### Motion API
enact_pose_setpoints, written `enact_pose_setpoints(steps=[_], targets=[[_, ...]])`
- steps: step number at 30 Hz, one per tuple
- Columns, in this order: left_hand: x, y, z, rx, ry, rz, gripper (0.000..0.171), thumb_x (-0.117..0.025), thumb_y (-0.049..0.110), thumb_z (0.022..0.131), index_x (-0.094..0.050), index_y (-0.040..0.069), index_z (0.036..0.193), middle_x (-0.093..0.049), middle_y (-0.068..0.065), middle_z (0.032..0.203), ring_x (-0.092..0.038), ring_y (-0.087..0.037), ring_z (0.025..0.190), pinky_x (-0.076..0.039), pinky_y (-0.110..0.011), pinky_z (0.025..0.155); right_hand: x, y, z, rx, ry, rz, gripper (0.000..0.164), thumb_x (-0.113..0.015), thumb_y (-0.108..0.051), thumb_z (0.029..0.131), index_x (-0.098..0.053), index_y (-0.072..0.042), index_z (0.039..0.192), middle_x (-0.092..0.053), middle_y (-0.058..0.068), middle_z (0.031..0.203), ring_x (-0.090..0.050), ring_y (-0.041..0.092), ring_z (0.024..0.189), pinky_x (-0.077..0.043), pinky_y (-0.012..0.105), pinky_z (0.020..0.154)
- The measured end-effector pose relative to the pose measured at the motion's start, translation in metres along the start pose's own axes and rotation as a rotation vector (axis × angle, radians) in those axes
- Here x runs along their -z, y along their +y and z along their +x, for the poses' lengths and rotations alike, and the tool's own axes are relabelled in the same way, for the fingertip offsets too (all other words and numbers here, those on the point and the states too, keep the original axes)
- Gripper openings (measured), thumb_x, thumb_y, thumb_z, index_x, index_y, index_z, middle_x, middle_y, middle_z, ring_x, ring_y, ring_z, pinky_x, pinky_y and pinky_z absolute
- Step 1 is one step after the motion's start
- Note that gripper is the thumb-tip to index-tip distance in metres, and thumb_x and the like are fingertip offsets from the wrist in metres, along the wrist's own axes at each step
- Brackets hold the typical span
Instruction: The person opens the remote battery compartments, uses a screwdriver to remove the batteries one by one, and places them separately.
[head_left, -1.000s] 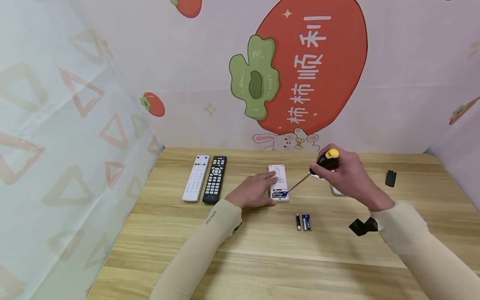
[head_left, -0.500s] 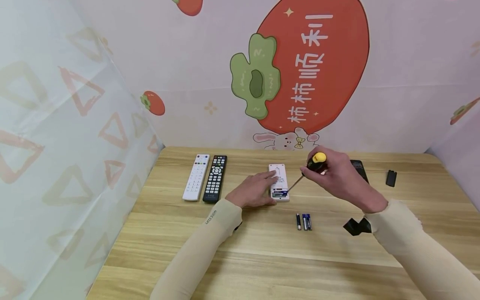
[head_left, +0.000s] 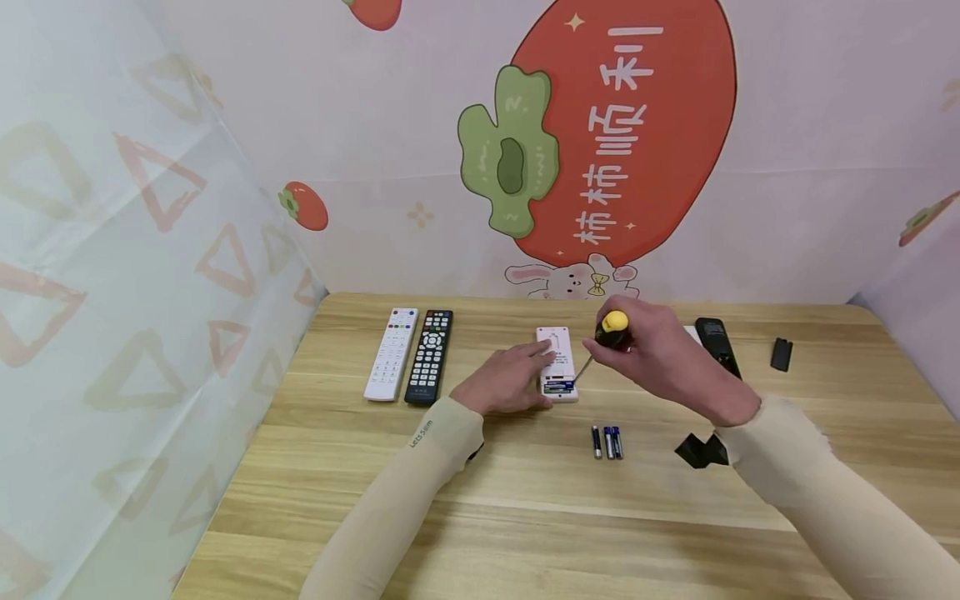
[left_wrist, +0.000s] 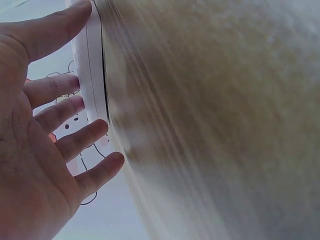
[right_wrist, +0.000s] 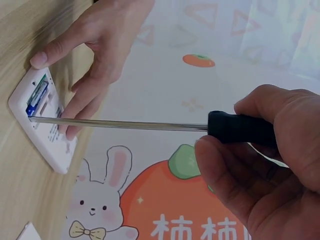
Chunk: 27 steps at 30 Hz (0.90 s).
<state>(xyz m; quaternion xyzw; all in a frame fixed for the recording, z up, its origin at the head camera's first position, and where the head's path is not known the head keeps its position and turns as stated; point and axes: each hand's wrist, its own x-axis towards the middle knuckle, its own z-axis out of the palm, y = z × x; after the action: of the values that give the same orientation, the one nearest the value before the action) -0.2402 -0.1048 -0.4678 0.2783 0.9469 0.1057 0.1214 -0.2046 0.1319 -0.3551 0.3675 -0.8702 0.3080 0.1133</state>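
Currently, the hands are staying apart, each doing its own job. The right hand [head_left: 658,350] is gripping a screwdriver [right_wrist: 150,124] by its handle, while the left hand [head_left: 507,381] is lying with fingers spread on a white remote [head_left: 566,358], its thumb pressing at the near end. This remote is resting back-up on the counter [head_left: 450,533], in front of the person, showing printed text and an open compartment where batteries [head_left: 558,387] are sitting crosswise. Its long axis is running away from the person, with the compartment at the near end. The screwdriver is showing a black handle with a yellow cap and a thin metal shaft; in the head view it is slanting down to the left, its tip reaching the compartment's right edge beside a battery's end. Whether it is touching that battery, I cannot tell. Closer to the person, three loose batteries [head_left: 613,443] are lying side by side. Further left, another white remote [head_left: 392,356] and a black remote [head_left: 430,358] are lying buttons-up. Over on the right, a small black cover [head_left: 782,355] is lying well apart.
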Motion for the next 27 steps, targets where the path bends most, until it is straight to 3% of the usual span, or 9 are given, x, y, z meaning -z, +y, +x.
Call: enact_pose_setpoints(steps=[6, 16, 27], targets=[[0.0, 0.001, 0.0, -0.004, -0.001, 0.003, 0.081, -0.074, 0.049, 0.091, -0.039, 0.017, 0.158, -0.025, 0.0, 0.167, -0.031, -0.023, 0.149, -0.03, -0.046, 0.119, -0.001, -0.001, 0.005, -0.043, -0.003, -0.015, 0.023, -0.078, -0.007, 0.088, -0.056, -0.012, 0.093, -0.056, -0.002, 0.081, -0.055, 0.013, 0.07, -0.054, 0.03, 0.062], [0.001, 0.002, 0.0, 0.014, -0.005, 0.002, 0.08, -0.073, 0.048, 0.092, -0.039, 0.017, 0.158, -0.026, 0.001, 0.166, -0.029, -0.021, 0.15, -0.027, -0.046, 0.12, 0.009, 0.011, 0.012, -0.168, -0.068, 0.067, 0.021, -0.076, -0.015, 0.093, -0.057, -0.008, 0.099, -0.061, 0.005, 0.085, -0.059, 0.018, 0.068, -0.055, 0.027, 0.059], [-0.001, 0.001, 0.001, 0.012, -0.003, 0.01, 0.08, -0.073, 0.047, 0.092, -0.038, 0.017, 0.158, -0.024, 0.002, 0.167, -0.026, -0.02, 0.152, -0.025, -0.047, 0.121, 0.02, 0.045, 0.004, -0.327, -0.04, 0.235, 0.024, -0.072, -0.017, 0.097, -0.055, -0.003, 0.107, -0.069, 0.012, 0.087, -0.069, 0.02, 0.07, -0.058, 0.027, 0.065]])
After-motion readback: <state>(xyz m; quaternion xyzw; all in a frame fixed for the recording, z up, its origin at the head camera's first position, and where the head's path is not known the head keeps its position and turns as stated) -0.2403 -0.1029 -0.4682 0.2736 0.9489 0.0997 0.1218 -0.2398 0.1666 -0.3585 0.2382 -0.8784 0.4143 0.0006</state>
